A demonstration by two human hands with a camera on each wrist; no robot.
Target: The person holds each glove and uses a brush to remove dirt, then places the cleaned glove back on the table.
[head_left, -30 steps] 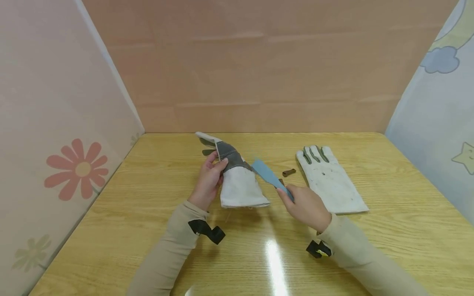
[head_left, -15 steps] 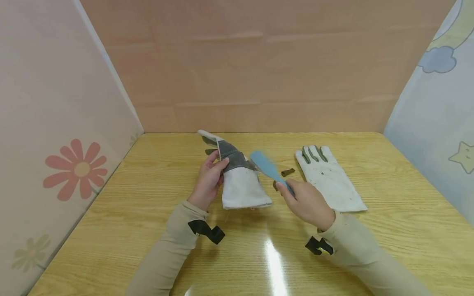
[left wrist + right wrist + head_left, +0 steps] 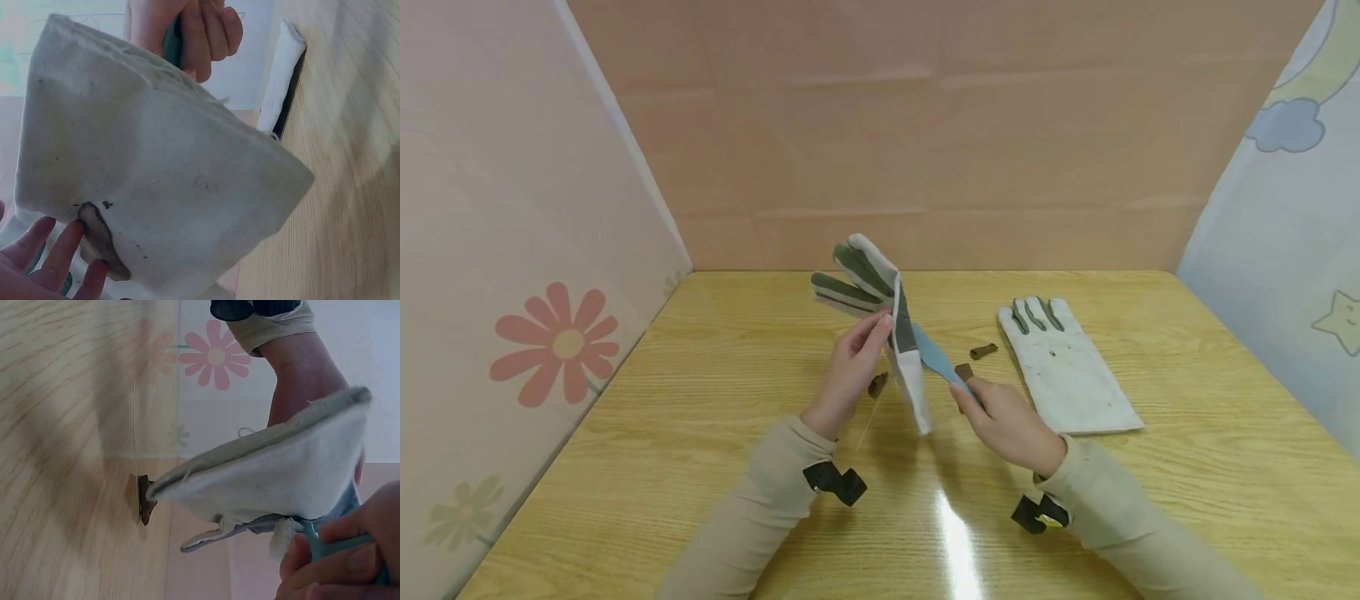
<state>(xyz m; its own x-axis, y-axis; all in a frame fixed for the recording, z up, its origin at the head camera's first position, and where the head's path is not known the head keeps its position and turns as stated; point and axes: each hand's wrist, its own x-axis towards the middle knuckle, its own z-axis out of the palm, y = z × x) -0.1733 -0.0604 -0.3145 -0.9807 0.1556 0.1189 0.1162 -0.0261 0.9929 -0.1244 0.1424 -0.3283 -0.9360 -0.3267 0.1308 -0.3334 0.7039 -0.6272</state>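
My left hand (image 3: 847,367) pinches a white work glove (image 3: 908,367) with grey-green patches, held above the table, its fingers pointing up and left. The glove is turned nearly edge-on in the head view. In the left wrist view, fingertips touch a brown piece (image 3: 100,240) lying against the white fabric, with small dark specks around it. My right hand (image 3: 1011,421) grips a light-blue spatula (image 3: 934,353) by its handle. The blade's end is at the glove's right side, partly hidden behind it; contact is hard to tell.
A second white glove (image 3: 1078,375) lies flat on the wooden table (image 3: 700,467), right of the right hand. Small brown pieces lie near the middle, one (image 3: 983,351) beside that glove and another (image 3: 877,384) by the left hand. Patterned side walls stand left and right.
My left hand has moved right and turned the held glove from cuff-facing to edge-on, its fingers now higher. The spatula has shifted slightly down. A brown piece by the left hand has come into view.
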